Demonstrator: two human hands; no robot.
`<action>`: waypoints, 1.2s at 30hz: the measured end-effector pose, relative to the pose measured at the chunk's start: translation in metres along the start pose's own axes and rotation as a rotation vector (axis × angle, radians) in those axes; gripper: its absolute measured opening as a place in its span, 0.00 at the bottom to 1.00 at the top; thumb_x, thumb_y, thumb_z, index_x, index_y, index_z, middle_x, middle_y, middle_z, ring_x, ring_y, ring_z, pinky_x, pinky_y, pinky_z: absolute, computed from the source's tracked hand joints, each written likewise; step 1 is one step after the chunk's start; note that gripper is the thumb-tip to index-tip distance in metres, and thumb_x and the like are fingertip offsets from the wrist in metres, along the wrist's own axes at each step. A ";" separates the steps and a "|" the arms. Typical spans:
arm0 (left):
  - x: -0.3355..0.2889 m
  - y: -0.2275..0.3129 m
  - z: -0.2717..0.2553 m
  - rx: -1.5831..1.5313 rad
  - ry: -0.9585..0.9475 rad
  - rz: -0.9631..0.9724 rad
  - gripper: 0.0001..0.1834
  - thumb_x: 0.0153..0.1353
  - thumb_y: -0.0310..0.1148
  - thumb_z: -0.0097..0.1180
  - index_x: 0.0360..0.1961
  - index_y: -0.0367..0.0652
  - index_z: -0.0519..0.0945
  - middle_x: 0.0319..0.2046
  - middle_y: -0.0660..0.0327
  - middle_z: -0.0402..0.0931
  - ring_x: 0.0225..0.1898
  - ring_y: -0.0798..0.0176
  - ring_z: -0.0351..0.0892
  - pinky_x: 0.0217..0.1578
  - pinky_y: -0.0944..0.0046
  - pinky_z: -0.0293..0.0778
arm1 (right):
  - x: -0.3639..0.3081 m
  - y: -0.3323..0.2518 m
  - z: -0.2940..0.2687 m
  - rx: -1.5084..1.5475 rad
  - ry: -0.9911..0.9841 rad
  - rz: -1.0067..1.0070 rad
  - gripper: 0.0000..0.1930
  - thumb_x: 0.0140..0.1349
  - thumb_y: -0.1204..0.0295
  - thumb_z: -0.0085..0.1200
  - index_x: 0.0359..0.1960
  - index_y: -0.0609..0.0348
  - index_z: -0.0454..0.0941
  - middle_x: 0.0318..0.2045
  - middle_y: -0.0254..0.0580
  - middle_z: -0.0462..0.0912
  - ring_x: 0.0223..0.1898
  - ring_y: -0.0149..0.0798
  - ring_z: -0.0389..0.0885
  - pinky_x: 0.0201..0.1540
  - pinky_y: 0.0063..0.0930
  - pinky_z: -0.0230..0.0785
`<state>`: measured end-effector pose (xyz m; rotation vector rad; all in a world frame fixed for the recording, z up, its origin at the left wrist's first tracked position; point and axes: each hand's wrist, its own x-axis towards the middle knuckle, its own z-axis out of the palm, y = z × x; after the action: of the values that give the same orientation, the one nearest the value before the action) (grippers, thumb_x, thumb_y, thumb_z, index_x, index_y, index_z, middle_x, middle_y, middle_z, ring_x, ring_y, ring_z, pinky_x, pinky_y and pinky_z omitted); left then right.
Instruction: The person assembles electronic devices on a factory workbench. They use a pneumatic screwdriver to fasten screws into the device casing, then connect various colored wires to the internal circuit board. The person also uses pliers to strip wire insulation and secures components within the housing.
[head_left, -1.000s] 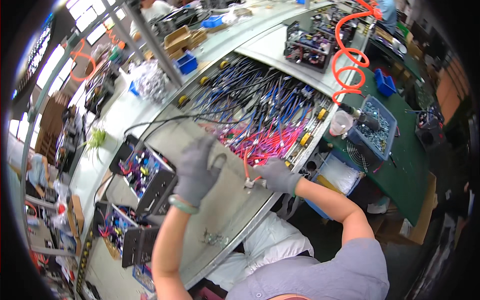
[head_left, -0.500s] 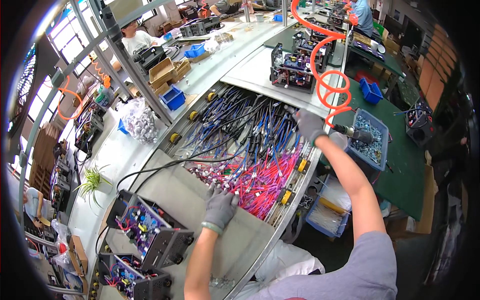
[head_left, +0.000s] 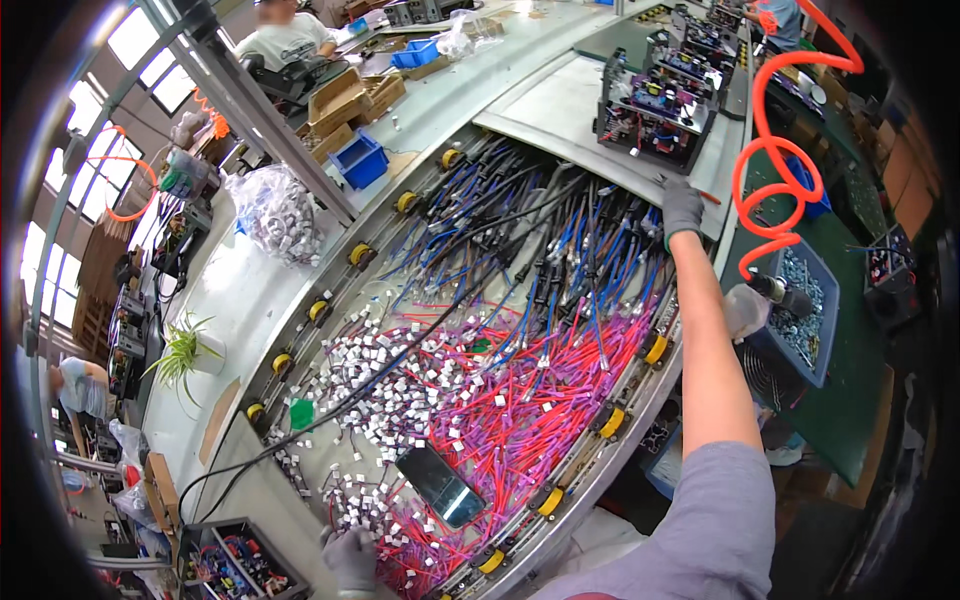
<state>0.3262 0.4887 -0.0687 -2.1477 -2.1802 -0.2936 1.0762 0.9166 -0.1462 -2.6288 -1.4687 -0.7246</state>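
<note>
My left hand [head_left: 350, 555], in a grey glove, is at the near left of the wire bed, its fingers curled over the edge of a grey board [head_left: 236, 462]. My right hand [head_left: 682, 205], also gloved, reaches forward to the near edge of the far pale board [head_left: 560, 100]. Its fingers are bent. A thin orange-ended piece [head_left: 709, 198] shows beside them; whether the hand holds it I cannot tell. Between my hands lie red and purple wires [head_left: 530, 420], white connectors [head_left: 390, 370], black and blue cables [head_left: 560, 240] and a dark phone [head_left: 441, 486].
Yellow rollers [head_left: 548, 500] line both rails. Open electronic units stand on the far board [head_left: 655, 115] and at the near left [head_left: 240, 565]. A coiled orange hose [head_left: 780, 190] hangs at right above a blue screw bin [head_left: 800, 315]. A plant [head_left: 185, 350] stands left; people work beyond.
The near grey board has slid toward me with my left hand, uncovering white connectors and the phone. My right hand has moved from over the cables to the far board's edge. The view has shifted.
</note>
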 end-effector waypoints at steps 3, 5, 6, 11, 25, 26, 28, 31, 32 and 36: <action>-0.060 -0.083 0.015 0.185 0.037 -0.160 0.08 0.54 0.32 0.61 0.21 0.43 0.79 0.17 0.53 0.74 0.20 0.48 0.73 0.38 0.52 0.75 | 0.004 -0.004 0.009 0.087 0.044 -0.031 0.13 0.66 0.67 0.44 0.37 0.51 0.83 0.32 0.50 0.85 0.34 0.49 0.86 0.32 0.45 0.79; -0.068 -0.088 0.013 -0.043 0.158 -0.346 0.05 0.55 0.29 0.62 0.30 0.40 0.83 0.24 0.56 0.77 0.26 0.56 0.77 0.34 0.59 0.74 | 0.010 0.024 0.016 -0.018 0.008 -0.026 0.13 0.67 0.67 0.44 0.35 0.51 0.84 0.31 0.49 0.86 0.33 0.48 0.87 0.32 0.44 0.80; -0.075 -0.086 -0.006 0.000 0.066 -0.357 0.11 0.61 0.39 0.58 0.37 0.43 0.83 0.27 0.58 0.79 0.29 0.56 0.78 0.35 0.57 0.74 | 0.008 0.021 0.008 -0.035 0.006 -0.051 0.13 0.66 0.68 0.44 0.34 0.51 0.84 0.30 0.47 0.86 0.31 0.47 0.88 0.31 0.42 0.81; -0.073 -0.064 -0.027 -0.006 0.121 -0.285 0.13 0.63 0.42 0.57 0.43 0.47 0.82 0.30 0.56 0.81 0.31 0.53 0.79 0.35 0.55 0.75 | -0.051 -0.017 -0.050 -0.075 -0.021 -0.189 0.10 0.65 0.72 0.47 0.38 0.53 0.83 0.28 0.44 0.86 0.29 0.43 0.88 0.26 0.36 0.80; 0.141 0.127 -0.013 -0.385 0.270 0.263 0.21 0.53 0.31 0.63 0.50 0.43 0.77 0.45 0.51 0.79 0.46 0.47 0.80 0.47 0.53 0.76 | -0.375 -0.095 -0.269 0.509 -0.195 -0.893 0.12 0.60 0.73 0.50 0.44 0.63 0.73 0.27 0.48 0.80 0.25 0.46 0.83 0.22 0.39 0.77; 0.149 0.125 -0.002 -0.558 0.250 0.200 0.25 0.55 0.32 0.63 0.54 0.42 0.75 0.48 0.50 0.78 0.49 0.49 0.79 0.51 0.55 0.75 | -0.388 -0.093 -0.294 0.615 -0.409 -1.014 0.14 0.59 0.73 0.52 0.47 0.61 0.73 0.29 0.49 0.81 0.27 0.49 0.84 0.26 0.42 0.77; 0.162 0.107 0.016 -0.846 0.228 0.046 0.32 0.59 0.35 0.64 0.63 0.38 0.69 0.54 0.48 0.76 0.56 0.52 0.77 0.59 0.57 0.72 | -0.411 -0.081 -0.336 0.813 -0.679 -1.133 0.16 0.59 0.70 0.54 0.50 0.55 0.72 0.30 0.48 0.82 0.30 0.51 0.84 0.31 0.47 0.76; 0.164 0.068 0.016 -1.277 0.166 -0.014 0.26 0.65 0.31 0.59 0.62 0.36 0.69 0.52 0.56 0.76 0.51 0.62 0.76 0.54 0.64 0.72 | -0.431 -0.049 -0.360 1.173 -0.849 -1.018 0.14 0.65 0.66 0.54 0.52 0.49 0.73 0.27 0.42 0.80 0.30 0.45 0.83 0.33 0.47 0.74; 0.159 0.036 0.024 -1.281 0.059 -0.073 0.23 0.67 0.30 0.57 0.62 0.36 0.70 0.50 0.60 0.76 0.49 0.68 0.74 0.52 0.68 0.71 | -0.434 -0.032 -0.361 1.354 -0.912 -0.895 0.14 0.67 0.65 0.52 0.52 0.50 0.72 0.25 0.40 0.79 0.28 0.42 0.82 0.32 0.44 0.73; 0.113 -0.030 -0.010 -1.543 0.028 -0.131 0.22 0.59 0.24 0.57 0.57 0.39 0.74 0.44 0.66 0.77 0.43 0.71 0.73 0.47 0.69 0.69 | -0.444 0.025 -0.359 1.926 -1.049 -0.310 0.13 0.70 0.67 0.51 0.52 0.57 0.74 0.23 0.38 0.78 0.23 0.29 0.75 0.28 0.27 0.68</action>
<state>0.2933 0.5976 -0.0410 -2.2102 -2.2178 -2.6403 0.7656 0.4575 -0.0075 -0.9981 -1.2652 1.5421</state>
